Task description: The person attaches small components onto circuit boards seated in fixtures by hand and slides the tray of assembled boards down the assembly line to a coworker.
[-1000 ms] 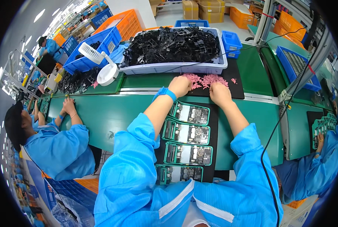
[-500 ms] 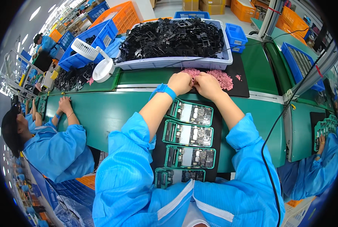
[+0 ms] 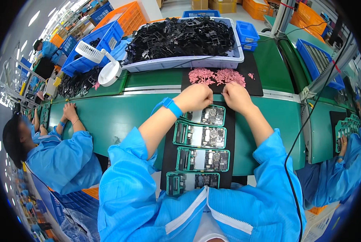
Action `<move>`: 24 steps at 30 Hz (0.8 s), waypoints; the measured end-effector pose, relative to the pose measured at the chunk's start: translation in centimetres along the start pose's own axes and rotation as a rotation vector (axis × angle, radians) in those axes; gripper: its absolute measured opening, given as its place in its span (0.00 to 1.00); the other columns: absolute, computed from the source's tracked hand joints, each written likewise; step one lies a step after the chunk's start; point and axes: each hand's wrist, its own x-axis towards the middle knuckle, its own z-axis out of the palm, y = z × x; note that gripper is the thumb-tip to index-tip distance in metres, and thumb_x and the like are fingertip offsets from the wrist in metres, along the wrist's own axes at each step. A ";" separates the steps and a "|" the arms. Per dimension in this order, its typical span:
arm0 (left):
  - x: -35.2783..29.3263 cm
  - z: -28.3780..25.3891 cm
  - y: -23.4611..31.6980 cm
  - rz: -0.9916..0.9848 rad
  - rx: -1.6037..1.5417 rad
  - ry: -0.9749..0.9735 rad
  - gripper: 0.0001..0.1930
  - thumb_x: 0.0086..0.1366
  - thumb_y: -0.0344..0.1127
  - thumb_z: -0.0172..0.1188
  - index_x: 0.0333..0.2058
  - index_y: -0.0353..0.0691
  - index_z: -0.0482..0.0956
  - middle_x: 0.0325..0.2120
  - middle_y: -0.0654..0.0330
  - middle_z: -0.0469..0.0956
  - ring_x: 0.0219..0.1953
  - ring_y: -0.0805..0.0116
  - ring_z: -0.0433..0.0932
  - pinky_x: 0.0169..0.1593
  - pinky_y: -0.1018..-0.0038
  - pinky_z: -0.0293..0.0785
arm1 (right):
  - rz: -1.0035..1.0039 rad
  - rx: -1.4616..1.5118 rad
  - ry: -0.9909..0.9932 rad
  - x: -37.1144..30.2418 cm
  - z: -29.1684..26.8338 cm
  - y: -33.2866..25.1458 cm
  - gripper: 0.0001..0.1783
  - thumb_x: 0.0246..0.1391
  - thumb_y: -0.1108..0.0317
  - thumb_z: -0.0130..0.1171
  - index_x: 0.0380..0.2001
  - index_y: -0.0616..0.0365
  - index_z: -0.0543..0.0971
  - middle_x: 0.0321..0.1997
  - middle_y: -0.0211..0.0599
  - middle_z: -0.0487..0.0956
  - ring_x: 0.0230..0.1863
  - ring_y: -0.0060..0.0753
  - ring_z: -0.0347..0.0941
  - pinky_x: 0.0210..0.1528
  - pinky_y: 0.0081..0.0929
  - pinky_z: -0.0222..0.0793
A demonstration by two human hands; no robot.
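My left hand (image 3: 197, 97), a blue strap at its wrist, is closed over the far end of a column of electronic assemblies. Its fingertips press together; anything between them is too small to make out. To its right, my right hand (image 3: 236, 97) is also closed, fingers curled in a pinch beside the black mat, and what it holds, if anything, is hidden. Just beyond both hands lie two heaps of small pink pieces (image 3: 230, 76) on a black sheet (image 3: 254, 82). Several green-framed circuit board assemblies (image 3: 200, 136) lie in the column, the farthest partly covered by my left hand.
A large pale tub (image 3: 188, 63) heaped with black frames (image 3: 180, 40) stands behind the pink pieces. A white fan (image 3: 108, 74) sits to its left, blue bins (image 3: 247, 36) to its right. A black cable (image 3: 287, 161) hangs near my right arm. A co-worker (image 3: 63, 157) sits at left.
Both hands have drawn back from the pink heaps toward me and moved apart. The left now hovers over the farthest assembly; the heaps show more fully.
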 end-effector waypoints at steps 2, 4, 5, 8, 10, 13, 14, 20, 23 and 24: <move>-0.5 0.1 1.6 0.010 0.019 -0.105 0.03 0.51 0.30 0.60 0.25 0.38 0.80 0.26 0.54 0.79 0.33 0.54 0.78 0.39 0.63 0.75 | 0.043 -0.006 -0.036 -1.9 -0.9 -0.4 0.05 0.47 0.69 0.57 0.26 0.60 0.77 0.32 0.49 0.76 0.37 0.52 0.74 0.41 0.44 0.70; -0.6 1.1 1.7 0.041 0.093 -0.072 0.03 0.50 0.30 0.60 0.24 0.38 0.80 0.26 0.54 0.78 0.34 0.54 0.78 0.40 0.63 0.74 | 0.062 0.019 -0.062 -3.5 -1.2 -0.4 0.06 0.47 0.70 0.56 0.25 0.61 0.77 0.31 0.48 0.77 0.36 0.51 0.74 0.40 0.44 0.71; -0.7 1.5 1.7 0.067 0.167 -0.034 0.04 0.49 0.30 0.60 0.24 0.38 0.80 0.26 0.54 0.78 0.35 0.54 0.78 0.41 0.63 0.74 | 0.049 0.039 -0.056 -4.3 -1.3 -0.7 0.05 0.46 0.70 0.56 0.24 0.61 0.77 0.30 0.48 0.77 0.35 0.51 0.75 0.39 0.44 0.71; -1.1 1.6 2.3 0.065 0.153 -0.082 0.04 0.49 0.31 0.60 0.23 0.38 0.80 0.26 0.54 0.78 0.35 0.54 0.78 0.42 0.62 0.74 | 0.026 0.071 -0.080 -6.6 -1.3 -1.1 0.04 0.45 0.72 0.55 0.23 0.62 0.77 0.30 0.49 0.76 0.35 0.52 0.74 0.40 0.45 0.71; -1.3 1.5 3.1 0.041 0.122 -0.159 0.03 0.50 0.31 0.60 0.23 0.39 0.80 0.25 0.54 0.78 0.34 0.54 0.78 0.42 0.62 0.74 | 0.019 0.050 -0.075 -7.6 -1.1 -1.2 0.04 0.45 0.73 0.55 0.24 0.62 0.77 0.30 0.49 0.76 0.35 0.52 0.74 0.40 0.44 0.71; -1.8 2.2 3.4 0.060 0.199 -0.171 0.03 0.50 0.31 0.59 0.22 0.39 0.80 0.25 0.54 0.78 0.34 0.53 0.78 0.41 0.62 0.74 | -0.013 -0.007 -0.067 -8.1 -1.0 -1.5 0.03 0.46 0.74 0.55 0.25 0.62 0.76 0.31 0.50 0.76 0.37 0.53 0.74 0.42 0.43 0.71; -2.0 2.4 3.4 0.078 0.209 -0.145 0.03 0.50 0.31 0.59 0.21 0.39 0.79 0.24 0.54 0.78 0.33 0.53 0.78 0.41 0.62 0.73 | -0.035 -0.045 -0.064 -8.2 -0.9 -1.6 0.03 0.46 0.74 0.55 0.25 0.63 0.75 0.32 0.50 0.76 0.37 0.53 0.74 0.43 0.43 0.71; -2.4 3.1 3.6 0.140 0.406 -0.068 0.02 0.49 0.31 0.59 0.21 0.42 0.79 0.24 0.57 0.78 0.34 0.57 0.77 0.41 0.63 0.72 | -0.074 -0.093 -0.025 -8.2 -0.5 -1.6 0.02 0.46 0.74 0.55 0.24 0.61 0.75 0.30 0.46 0.75 0.36 0.51 0.73 0.41 0.42 0.70; -2.4 3.6 4.1 0.192 0.508 -0.072 0.03 0.50 0.31 0.59 0.20 0.44 0.79 0.25 0.61 0.77 0.35 0.60 0.76 0.41 0.66 0.71 | -0.087 -0.102 -0.013 -8.3 -0.5 -1.7 0.02 0.45 0.75 0.55 0.24 0.61 0.75 0.30 0.47 0.75 0.36 0.51 0.73 0.41 0.42 0.71; -2.5 3.7 4.2 0.208 0.536 -0.052 0.04 0.50 0.31 0.59 0.19 0.45 0.78 0.25 0.62 0.77 0.36 0.62 0.75 0.41 0.67 0.70 | -0.089 -0.102 -0.012 -8.3 -0.6 -1.8 0.02 0.45 0.75 0.55 0.24 0.61 0.75 0.30 0.47 0.75 0.36 0.51 0.73 0.41 0.42 0.71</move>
